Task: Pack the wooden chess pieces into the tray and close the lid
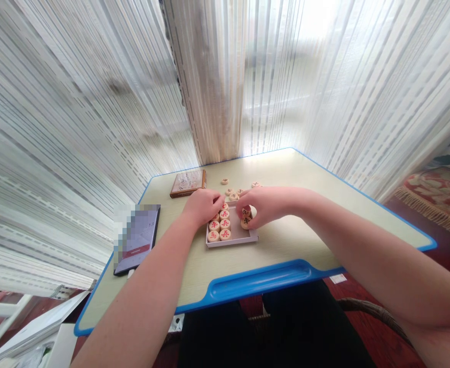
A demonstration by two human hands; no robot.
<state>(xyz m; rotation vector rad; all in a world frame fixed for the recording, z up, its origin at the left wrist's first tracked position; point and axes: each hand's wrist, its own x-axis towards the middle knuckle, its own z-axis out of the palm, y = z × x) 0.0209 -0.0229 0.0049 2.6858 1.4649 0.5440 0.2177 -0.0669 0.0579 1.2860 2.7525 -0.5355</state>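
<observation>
Pinching black-lettered discs between thumb and fingers, the right hand rests over the right side of the shallow tray. Red-lettered discs fill the tray's left side in two columns. The left hand curls over the far left corner, fingertips bent at a disc; whether they grip it, I cannot tell. The discs look light, stiff and smooth, perhaps slightly slippery, hardly fragile; their round edges seem the best hold, opposite sides squeezed gently.
</observation>
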